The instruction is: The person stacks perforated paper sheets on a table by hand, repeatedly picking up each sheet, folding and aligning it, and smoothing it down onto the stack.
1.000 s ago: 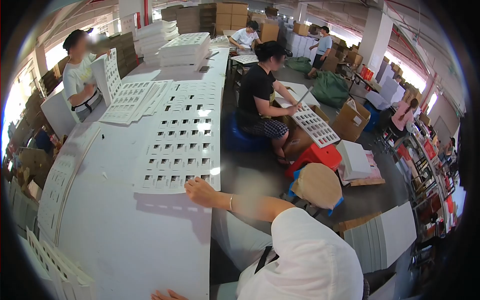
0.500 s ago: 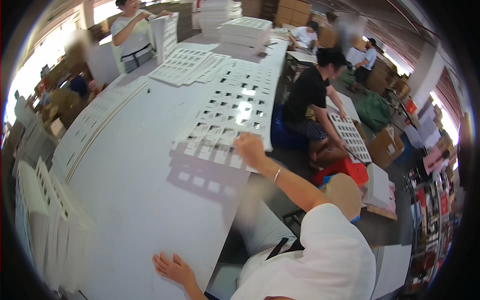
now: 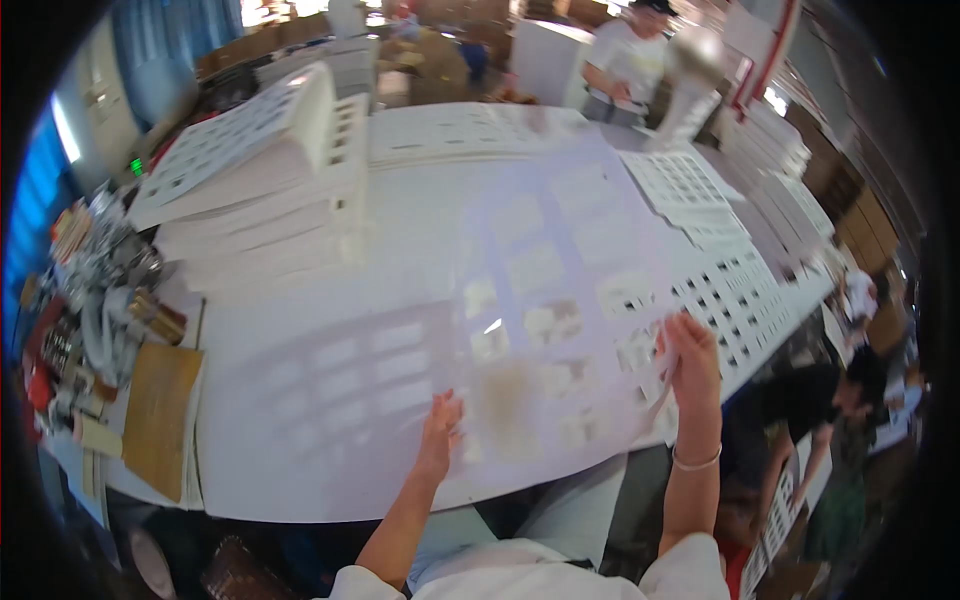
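A large white sheet with rows of rectangular cut-out windows (image 3: 560,235) is raised over the table and blurred by motion. My right hand (image 3: 692,365) pinches it at the right edge. At the sheet's left edge is my left hand (image 3: 438,432), its fingers apart and pointing up; whether they touch the sheet I cannot tell. The sheet's windowed shadow (image 3: 345,375) falls on the white table (image 3: 270,480) to the left. Beyond my right hand lie more sheets with dark-looking windows (image 3: 735,310).
A tall stack of windowed sheets (image 3: 240,160) with curled tops stands at the table's left. Further sheets (image 3: 680,180) lie at the back right near a standing person (image 3: 625,60). A brown board (image 3: 160,420) lies at the left edge. Another person in black (image 3: 800,400) works at right.
My right hand has lifted the windowed sheet off the others and swung it left over the table. My left hand has come up from the tabletop beside it. The view has turned left.
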The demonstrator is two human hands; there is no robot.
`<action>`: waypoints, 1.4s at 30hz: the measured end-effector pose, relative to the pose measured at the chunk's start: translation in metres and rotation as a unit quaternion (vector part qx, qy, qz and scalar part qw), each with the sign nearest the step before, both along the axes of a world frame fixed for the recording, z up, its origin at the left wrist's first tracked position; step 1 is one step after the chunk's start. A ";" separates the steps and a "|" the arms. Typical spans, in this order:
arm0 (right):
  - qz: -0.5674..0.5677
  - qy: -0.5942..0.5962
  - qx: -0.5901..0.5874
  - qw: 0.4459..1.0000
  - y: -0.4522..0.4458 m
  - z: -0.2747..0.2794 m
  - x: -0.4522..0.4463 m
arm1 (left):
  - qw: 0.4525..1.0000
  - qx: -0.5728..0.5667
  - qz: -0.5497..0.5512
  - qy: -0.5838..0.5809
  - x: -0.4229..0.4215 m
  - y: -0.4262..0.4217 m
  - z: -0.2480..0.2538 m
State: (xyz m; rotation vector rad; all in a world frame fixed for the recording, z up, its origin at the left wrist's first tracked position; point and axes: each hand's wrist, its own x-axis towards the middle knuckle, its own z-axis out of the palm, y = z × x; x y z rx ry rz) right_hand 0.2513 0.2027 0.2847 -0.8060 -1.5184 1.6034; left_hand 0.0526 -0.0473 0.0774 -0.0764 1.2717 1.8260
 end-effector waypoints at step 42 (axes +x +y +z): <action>0.370 -0.252 0.486 0.751 -0.211 -0.240 -0.065 | 0.565 -0.324 -0.101 0.752 -0.147 0.069 -0.009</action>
